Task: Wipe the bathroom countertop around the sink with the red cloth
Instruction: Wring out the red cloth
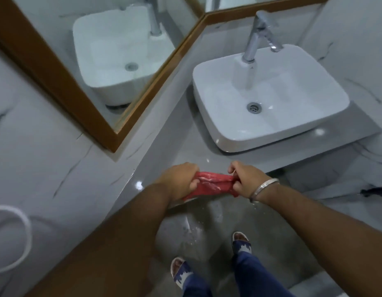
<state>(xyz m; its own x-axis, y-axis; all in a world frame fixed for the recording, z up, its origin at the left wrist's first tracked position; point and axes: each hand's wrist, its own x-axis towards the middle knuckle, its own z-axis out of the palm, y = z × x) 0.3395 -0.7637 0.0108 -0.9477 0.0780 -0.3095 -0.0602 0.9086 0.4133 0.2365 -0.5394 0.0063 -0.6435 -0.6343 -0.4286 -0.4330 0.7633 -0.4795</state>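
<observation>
I saw both hands out in front of me, each fisted tight on one end of the red cloth (213, 185), which was bunched into a thick roll and stretched between them. The left hand (179, 181) had its fingers curled over the cloth's left end, knuckles up; the right hand (248, 179) clenched the other end, with a silver bangle (263, 189) on that wrist. The cloth was held in the air, not touching any surface, near the front edge of the grey countertop (164, 159) and well apart from the sink (269, 99). Droplets and a wet patch showed on the grey floor (198, 228) directly beneath the cloth, so it looked soaked. The sink, a white square basin, sat on the countertop farther back and to the right, with a chrome faucet (259, 35) standing at its rear rim and the drain (254, 107) in the middle of the bowl. A mirror (113, 50) in a wooden frame hung on the marbled wall to the left and reflected the basin. Below, I could see two feet in blue-and-white sandals (241, 243) and blue trouser legs
</observation>
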